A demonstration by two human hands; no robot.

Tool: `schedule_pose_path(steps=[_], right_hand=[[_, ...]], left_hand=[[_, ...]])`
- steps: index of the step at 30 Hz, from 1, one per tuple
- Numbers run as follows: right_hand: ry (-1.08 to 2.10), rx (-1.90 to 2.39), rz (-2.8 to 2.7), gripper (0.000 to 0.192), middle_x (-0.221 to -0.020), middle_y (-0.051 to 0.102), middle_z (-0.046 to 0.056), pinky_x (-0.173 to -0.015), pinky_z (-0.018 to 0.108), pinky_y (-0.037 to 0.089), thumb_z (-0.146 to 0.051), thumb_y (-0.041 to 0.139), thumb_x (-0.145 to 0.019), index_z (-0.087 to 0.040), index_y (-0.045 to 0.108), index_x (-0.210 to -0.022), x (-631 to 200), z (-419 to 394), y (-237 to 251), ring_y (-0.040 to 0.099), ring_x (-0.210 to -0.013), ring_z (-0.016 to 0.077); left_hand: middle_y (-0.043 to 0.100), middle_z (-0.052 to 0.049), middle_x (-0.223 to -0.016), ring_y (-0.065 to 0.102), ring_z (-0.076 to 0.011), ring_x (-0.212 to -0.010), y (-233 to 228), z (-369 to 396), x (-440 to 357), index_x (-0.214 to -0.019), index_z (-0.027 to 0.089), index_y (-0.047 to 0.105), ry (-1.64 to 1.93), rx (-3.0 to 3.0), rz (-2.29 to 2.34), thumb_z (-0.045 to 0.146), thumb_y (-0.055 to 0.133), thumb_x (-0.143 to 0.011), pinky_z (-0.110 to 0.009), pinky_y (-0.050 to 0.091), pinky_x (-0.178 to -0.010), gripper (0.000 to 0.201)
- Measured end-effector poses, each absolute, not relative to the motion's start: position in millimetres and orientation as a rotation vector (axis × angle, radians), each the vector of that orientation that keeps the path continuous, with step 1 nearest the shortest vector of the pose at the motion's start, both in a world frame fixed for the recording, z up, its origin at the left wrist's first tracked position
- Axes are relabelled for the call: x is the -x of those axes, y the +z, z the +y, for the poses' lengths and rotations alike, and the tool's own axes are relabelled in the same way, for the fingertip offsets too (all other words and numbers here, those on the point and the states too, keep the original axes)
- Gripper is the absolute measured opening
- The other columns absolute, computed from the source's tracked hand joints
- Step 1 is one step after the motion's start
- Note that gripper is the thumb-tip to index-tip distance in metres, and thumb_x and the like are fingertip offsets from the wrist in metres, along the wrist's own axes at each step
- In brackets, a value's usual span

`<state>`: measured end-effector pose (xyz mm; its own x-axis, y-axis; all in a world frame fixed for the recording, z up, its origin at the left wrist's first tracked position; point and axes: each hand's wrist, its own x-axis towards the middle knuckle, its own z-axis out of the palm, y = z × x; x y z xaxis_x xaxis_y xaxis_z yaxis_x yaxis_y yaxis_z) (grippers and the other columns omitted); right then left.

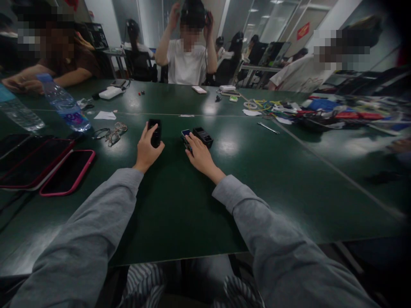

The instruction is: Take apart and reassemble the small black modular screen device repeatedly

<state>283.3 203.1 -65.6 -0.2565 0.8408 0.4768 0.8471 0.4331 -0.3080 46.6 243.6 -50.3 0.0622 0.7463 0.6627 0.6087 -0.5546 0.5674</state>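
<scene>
My left hand (148, 149) is closed on a black plastic casing (156, 136), with fingers along its left and top and the thumb at its lower right. To the right, my right hand (201, 156) has its fingers closed over a small circuit board with a screen (185, 133); part of the board is hidden beneath them. Right behind those fingers lies a black box-shaped housing (203, 136) with openings in its top. All three objects are on the dark green table (183, 205).
At left are glasses (114, 133), two water bottles (66, 105), a red-edged phone (69, 173) and larger dark devices (32, 160). A metal wrench-like tool (268, 128) and a heap of cables (334, 112) lie at right. People sit across the table.
</scene>
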Motion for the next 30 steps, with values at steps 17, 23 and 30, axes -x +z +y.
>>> schedule_pose_path(steps=[17,23,30], right_hand=[[-0.099,1.457,-2.110,0.059,-0.159,0.035,0.015,-0.114,0.051,0.043,-0.019,0.048,-0.095,-0.014,0.036,-0.152,-280.4,197.7,-61.4,0.038,-0.143,0.0311],[-0.107,1.429,-2.004,0.041,-0.135,0.052,0.019,-0.105,0.048,0.051,-0.019,0.048,-0.094,-0.012,0.053,-0.134,-280.9,198.6,-62.4,0.052,-0.126,0.0312],[-0.058,1.424,-1.997,0.033,-0.131,0.053,0.017,-0.097,0.046,0.056,-0.025,0.050,-0.096,-0.015,0.058,-0.127,-279.0,196.5,-59.8,0.057,-0.119,0.0294]], left_hand=[[0.053,-0.013,-0.148,0.040,-0.0341,-0.144,-51.6,259.2,-6.7,-0.124,0.022,0.065,1.365,-2.186,1.816,0.047,0.050,-0.096,-0.058,0.026,-0.119,0.040],[0.070,-0.010,-0.112,0.058,-0.0326,-0.117,-44.4,244.8,-18.8,-0.096,0.023,0.072,1.172,-2.659,1.579,0.040,0.051,-0.095,-0.058,0.030,-0.108,0.027],[0.070,-0.011,-0.120,0.060,-0.0306,-0.119,-45.8,238.2,-37.2,-0.114,0.023,0.070,1.024,-2.840,1.307,0.046,0.053,-0.096,-0.054,0.034,-0.106,0.034]])
